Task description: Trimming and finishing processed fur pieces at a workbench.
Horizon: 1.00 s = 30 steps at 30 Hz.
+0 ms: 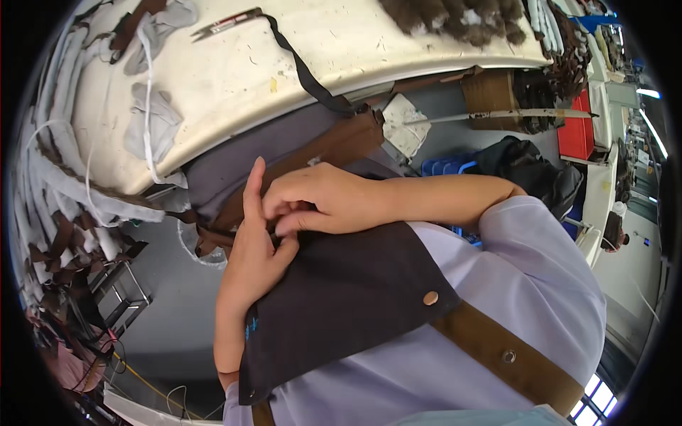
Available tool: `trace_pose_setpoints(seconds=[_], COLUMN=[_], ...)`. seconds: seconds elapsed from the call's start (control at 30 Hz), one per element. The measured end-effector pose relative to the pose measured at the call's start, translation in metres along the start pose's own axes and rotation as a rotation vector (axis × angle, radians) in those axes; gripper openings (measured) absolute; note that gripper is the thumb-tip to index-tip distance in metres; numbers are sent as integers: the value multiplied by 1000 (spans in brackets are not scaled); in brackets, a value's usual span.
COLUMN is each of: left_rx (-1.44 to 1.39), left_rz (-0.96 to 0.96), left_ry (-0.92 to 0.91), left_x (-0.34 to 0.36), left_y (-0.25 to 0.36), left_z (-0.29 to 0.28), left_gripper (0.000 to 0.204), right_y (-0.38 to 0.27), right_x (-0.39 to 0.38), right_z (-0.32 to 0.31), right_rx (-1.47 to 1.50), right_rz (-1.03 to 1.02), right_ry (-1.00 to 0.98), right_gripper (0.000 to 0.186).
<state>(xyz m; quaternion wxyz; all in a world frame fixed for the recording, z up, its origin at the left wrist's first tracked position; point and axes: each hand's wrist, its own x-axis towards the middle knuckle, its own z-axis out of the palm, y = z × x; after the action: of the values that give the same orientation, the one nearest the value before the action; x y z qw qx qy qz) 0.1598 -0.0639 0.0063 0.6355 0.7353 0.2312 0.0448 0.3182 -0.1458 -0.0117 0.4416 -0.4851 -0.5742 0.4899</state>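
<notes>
My left hand (pixel 257 245) is upright in front of the dark apron (pixel 341 298), index finger stretched out and thumb apart. My right hand (pixel 323 199) lies across it from the right, fingers curled against its fingers; whatever they hold, if anything, is hidden. Just beyond both hands is a long brown fabric piece (pixel 334 138) over dark grey cloth (pixel 252 145).
The white table (pixel 213 85) ahead bears snips (pixel 220 25) on a black strap, grey scraps (pixel 153 113) and brown fur (pixel 455 18). Pale fur-trimmed strips (pixel 64 156) hang at left above a metal frame (pixel 124 284). At right are a cardboard box (pixel 483 96), red bin (pixel 575 131) and black bag (pixel 526 163).
</notes>
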Motion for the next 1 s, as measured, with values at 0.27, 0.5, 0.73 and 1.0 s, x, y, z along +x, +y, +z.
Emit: trace_pose_setpoints(seconds=[0.27, 0.5, 0.73, 1.0], left_rx=[497, 817, 612, -488], left_rz=[-37, -242, -111, 812], left_ry=[168, 370, 344, 329], left_x=[-29, -59, -73, -109], left_y=[-30, -75, -12, 119], left_z=[-34, -56, -63, -96], left_gripper=[29, 18, 45, 52], right_y=[34, 139, 80, -119], right_x=[-69, -148, -97, -24], right_z=[-59, -126, -88, -43], right_rx=[53, 21, -847, -99], right_rz=[355, 554, 278, -691], right_ry=[505, 716, 698, -168], right_gripper=[6, 10, 24, 24])
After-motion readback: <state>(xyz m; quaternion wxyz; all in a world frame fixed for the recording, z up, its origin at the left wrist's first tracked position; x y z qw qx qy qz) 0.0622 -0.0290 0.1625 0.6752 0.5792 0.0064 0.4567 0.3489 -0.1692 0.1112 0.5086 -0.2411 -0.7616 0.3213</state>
